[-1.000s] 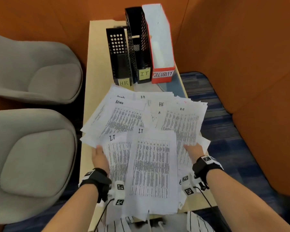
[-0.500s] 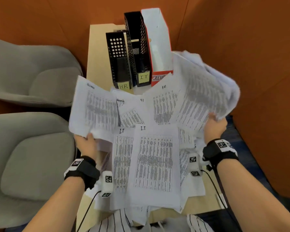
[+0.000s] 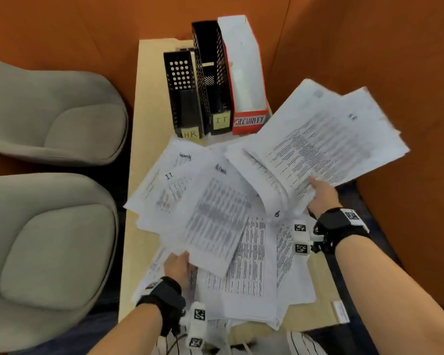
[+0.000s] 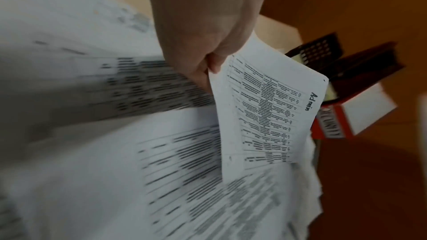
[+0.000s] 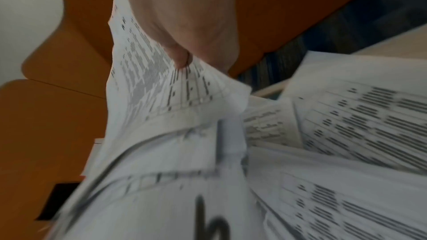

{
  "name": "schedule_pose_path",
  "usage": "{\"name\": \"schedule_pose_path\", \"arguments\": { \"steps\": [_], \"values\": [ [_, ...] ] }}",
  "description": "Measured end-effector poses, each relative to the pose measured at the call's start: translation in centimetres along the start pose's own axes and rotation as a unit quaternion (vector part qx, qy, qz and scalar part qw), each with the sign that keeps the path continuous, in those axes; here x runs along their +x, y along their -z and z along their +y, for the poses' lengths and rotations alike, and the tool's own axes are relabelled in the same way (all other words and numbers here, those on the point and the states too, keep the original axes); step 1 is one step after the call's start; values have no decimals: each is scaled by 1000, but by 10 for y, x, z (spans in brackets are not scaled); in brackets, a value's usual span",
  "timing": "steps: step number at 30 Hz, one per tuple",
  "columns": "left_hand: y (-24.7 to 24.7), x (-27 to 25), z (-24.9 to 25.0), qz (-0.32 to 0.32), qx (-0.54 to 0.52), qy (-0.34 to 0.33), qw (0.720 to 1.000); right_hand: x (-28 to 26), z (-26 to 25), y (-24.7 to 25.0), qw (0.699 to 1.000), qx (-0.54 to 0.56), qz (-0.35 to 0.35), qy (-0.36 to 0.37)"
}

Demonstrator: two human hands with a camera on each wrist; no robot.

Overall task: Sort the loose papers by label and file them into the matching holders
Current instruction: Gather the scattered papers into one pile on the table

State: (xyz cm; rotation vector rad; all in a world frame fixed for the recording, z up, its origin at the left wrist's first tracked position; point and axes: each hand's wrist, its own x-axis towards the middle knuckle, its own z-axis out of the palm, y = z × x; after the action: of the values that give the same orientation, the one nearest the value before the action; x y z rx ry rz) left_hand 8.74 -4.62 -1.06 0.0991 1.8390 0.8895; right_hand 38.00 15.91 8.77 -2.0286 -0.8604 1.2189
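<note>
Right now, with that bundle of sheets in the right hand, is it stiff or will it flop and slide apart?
Probably floppy: the bundle of sheets bends where the right hand pinches one edge. Likely to slip apart, since its sheets are already fanned out unevenly. Seemingly light: one hand lifts it.

At the far end of the worktop, yellow notes read "HR" on the short black holder (image 3: 182, 96) and "IT" on the tall black holder (image 3: 212, 73); the red holder (image 3: 250, 121) reads "SECURITY". Loose sheets show handwritten "IT" (image 3: 164, 190) and "Admin" (image 4: 265, 112).
</note>
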Motion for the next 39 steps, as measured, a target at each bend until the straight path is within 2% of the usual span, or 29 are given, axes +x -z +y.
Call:
{"name": "schedule_pose_path", "arguments": {
  "steps": [3, 4, 7, 9, 10, 12, 13, 14, 16, 18, 19, 21, 22, 24, 26, 27, 28, 29, 30, 31, 32, 33, 35, 37, 39],
  "values": [
    [-3, 2, -29, -32, -45, 101, 993, 1, 38, -17, 991, 33, -113, -69],
    [-1, 3, -33, -52, -21, 124, 991, -8, 53, -23, 988, -1, -141, -56],
    [16, -7, -24, -135, 113, 107, 979, -15, 94, -51, 982, 13, -147, -121],
    [33, -5, -11, -157, 189, 91, 965, -33, 115, -59, 970, -81, -185, -138],
    [43, 4, -3, -136, 228, 72, 961, -35, 127, -64, 962, -130, -197, -141],
    [61, 38, 10, -25, 300, 7, 953, -44, 143, -70, 952, -183, -214, -120],
    [66, 50, 18, 14, 317, -21, 948, -44, 146, -73, 949, -219, -211, -86],
    [67, 58, 27, 15, 324, -46, 945, -43, 148, -75, 941, -268, -200, -44],
    [56, 55, 43, -36, 296, -60, 953, -39, 144, -74, 925, -353, -142, 23],
    [41, 49, 53, -92, 253, -44, 962, -37, 136, -71, 931, -355, -85, 3],
    [33, 48, 54, -102, 243, -35, 964, -37, 133, -73, 939, -332, -92, -4],
    [15, 46, 49, -103, 246, -45, 963, -42, 127, -81, 946, -279, -167, 9],
    [9, 45, 44, -105, 248, -51, 962, -45, 128, -87, 935, -282, -214, 12],
    [7, 48, 35, -110, 248, -75, 959, -51, 127, -93, 891, -322, -319, 9],
    [17, 54, 32, -96, 270, -95, 953, -44, 128, -84, 874, -310, -373, -30],
    [27, 59, 31, -71, 287, -108, 949, -43, 125, -74, 884, -296, -360, -33],
    [37, 61, 32, -36, 305, -115, 945, -39, 124, -62, 909, -302, -285, -23],
    [47, 67, 31, 4, 329, -122, 936, -28, 128, -48, 932, -322, -166, -18],
    [56, 69, 31, 43, 371, -115, 921, -21, 129, -33, 936, -346, -52, -28],
    [62, 69, 30, 67, 402, -103, 907, -17, 133, -18, 929, -362, 28, -74],
    [63, 67, 29, 69, 414, -91, 903, -18, 135, -8, 922, -361, 52, -128],
    [61, 69, 26, 52, 395, -84, 913, -19, 139, -1, 926, -342, 35, -157],
    [53, 68, 24, 6, 321, -68, 945, -19, 145, 1, 956, -255, -5, -146],
    [43, 69, 25, -25, 287, -68, 955, -17, 150, -2, 975, -137, -54, -164],
    [33, 64, 28, -56, 256, -62, 963, -19, 154, -9, 969, -22, -133, -208]
  ]
}}
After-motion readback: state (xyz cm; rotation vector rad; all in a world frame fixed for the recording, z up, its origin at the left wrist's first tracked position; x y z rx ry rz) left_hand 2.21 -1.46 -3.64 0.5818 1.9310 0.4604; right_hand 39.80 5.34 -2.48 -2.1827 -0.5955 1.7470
